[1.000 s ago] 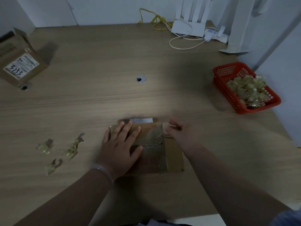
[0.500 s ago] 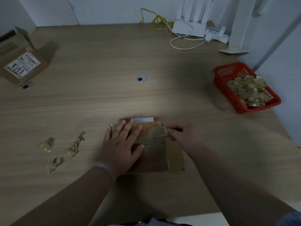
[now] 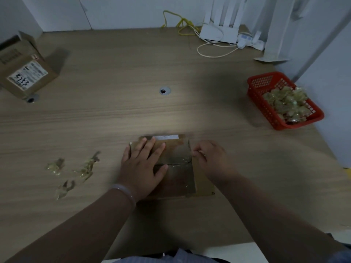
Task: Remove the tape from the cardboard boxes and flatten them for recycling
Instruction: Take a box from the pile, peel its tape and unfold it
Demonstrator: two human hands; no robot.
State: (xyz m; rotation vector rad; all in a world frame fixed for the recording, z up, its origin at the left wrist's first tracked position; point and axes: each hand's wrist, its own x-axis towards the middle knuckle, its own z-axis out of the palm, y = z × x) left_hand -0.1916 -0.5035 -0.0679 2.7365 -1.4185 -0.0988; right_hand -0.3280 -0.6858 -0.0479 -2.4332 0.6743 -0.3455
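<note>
A small brown cardboard box [image 3: 202, 186] lies on the wooden table near its front edge, with clear tape [image 3: 178, 160] across its top. My left hand [image 3: 142, 166] lies flat on the box's left half, fingers straight, pressing it down. My right hand [image 3: 212, 158] sits at the box's right side, its fingertips pinching the tape's right edge. A white label strip shows at the box's far edge.
Three crumpled tape scraps [image 3: 83, 168] lie left of the box. Another cardboard box [image 3: 24, 73] with a label stands at the far left. A red basket [image 3: 266, 82] of tape scraps sits at the right. A router and cables [image 3: 218, 33] are at the back. A grommet hole [image 3: 164, 90] marks mid-table.
My right hand has shifted slightly along the tape's right edge, keeping its pinch. The left hand stays pressed on the box.
</note>
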